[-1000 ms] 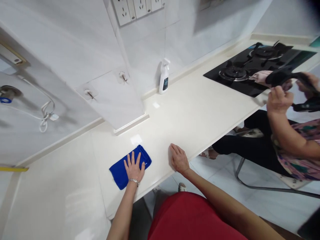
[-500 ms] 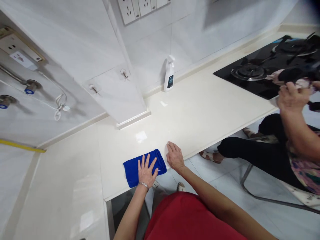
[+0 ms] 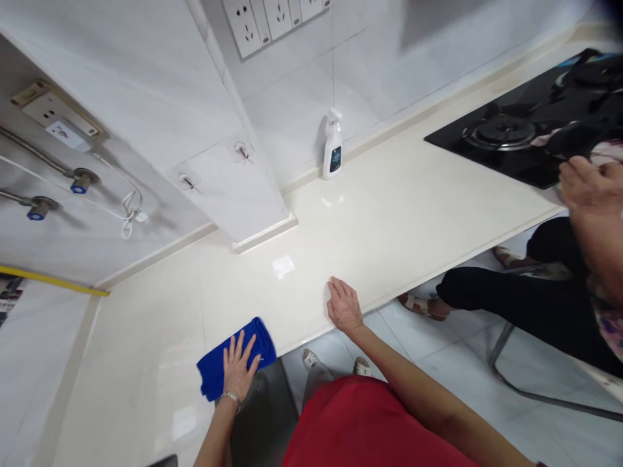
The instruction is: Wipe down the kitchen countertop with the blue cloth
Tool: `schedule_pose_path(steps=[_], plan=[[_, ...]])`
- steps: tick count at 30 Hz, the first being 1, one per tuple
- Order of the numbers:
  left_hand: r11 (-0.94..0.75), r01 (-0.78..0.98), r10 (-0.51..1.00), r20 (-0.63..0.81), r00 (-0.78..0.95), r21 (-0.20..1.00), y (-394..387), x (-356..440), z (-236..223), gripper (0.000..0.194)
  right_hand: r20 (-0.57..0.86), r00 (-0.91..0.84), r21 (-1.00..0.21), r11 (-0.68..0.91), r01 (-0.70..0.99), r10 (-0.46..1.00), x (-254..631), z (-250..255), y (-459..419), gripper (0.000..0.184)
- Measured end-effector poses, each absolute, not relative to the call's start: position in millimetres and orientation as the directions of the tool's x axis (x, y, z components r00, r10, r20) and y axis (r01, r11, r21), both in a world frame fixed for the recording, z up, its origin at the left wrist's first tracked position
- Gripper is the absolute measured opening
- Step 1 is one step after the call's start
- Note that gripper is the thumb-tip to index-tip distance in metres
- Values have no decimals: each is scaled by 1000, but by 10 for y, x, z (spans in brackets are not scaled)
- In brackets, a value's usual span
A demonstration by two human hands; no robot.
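A folded blue cloth (image 3: 211, 370) lies at the front edge of the cream countertop (image 3: 379, 227), partly over the edge. Pressed flat on it is my left hand (image 3: 238, 373), fingers spread, with a bracelet at the wrist. My right hand (image 3: 344, 305) rests on the counter near its front edge, fingers curled in and close together, with nothing visible in them. Further back, a white spray bottle (image 3: 333, 149) stands upright against the tiled wall.
To the right, a person's hand (image 3: 591, 188) holds a dark item by the black gas stove (image 3: 506, 130). That person sits on a metal-framed chair (image 3: 499, 350). A boxed wall column (image 3: 243, 188) juts onto the counter. Water valves (image 3: 80, 181) are on the left wall.
My left hand has slid the cloth leftward and nearer along the counter's front edge, turning it somewhat. My right hand stays on about the same spot. The view has shifted slightly.
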State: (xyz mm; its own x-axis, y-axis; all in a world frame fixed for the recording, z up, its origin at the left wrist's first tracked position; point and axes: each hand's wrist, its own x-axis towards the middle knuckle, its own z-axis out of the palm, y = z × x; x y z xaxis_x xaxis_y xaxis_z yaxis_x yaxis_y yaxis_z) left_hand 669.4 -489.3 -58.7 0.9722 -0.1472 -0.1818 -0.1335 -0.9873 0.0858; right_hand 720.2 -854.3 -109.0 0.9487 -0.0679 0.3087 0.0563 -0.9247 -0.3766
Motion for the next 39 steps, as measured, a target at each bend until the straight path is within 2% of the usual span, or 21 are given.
schedule_pose_path(steps=[5,9,16,19,25,29,32,34,36,39], plan=[[-1000,-16,-19,-172,985,19,-4216,6533,-557,51,316,946,-387,-920,56,-76,7185,-1087,-8549,53],[-999,-33,-32,-199,979,1,-3812,6471,-524,51,320,945,-380,-923,61,-70,7176,-1075,-8553,51],[-1000,-9,-11,-216,976,10,-4043,6538,-545,52,287,956,-361,-932,46,-64,7168,-1067,-8532,57],[-996,-81,-85,-233,969,25,-4341,6655,-546,51,278,958,-360,-932,39,-67,7171,-1065,-8523,60],[-937,-333,-350,-276,895,106,-4986,7023,-480,55,270,961,-374,-927,38,-69,7180,-1056,-8522,58],[-895,-426,-446,-282,850,131,-5462,7204,-481,59,285,954,-459,-887,46,-98,7192,-1045,-8513,53],[-864,-482,-503,-274,820,145,-5794,7297,-500,60,337,923,-645,-760,84,-183,7225,-1040,-8533,45],[-846,-511,-533,-270,802,153,-5987,7355,-509,61,336,896,-804,-583,114,-289,7240,-1028,-8598,43],[-827,-538,-561,-269,782,163,-6161,7415,-513,62,257,868,-933,-344,108,-425,7216,-997,-8724,40],[-796,-576,-605,-260,752,186,-6413,7512,-520,63,74,784,-997,-33,68,-616,7054,-923,-9012,35]])
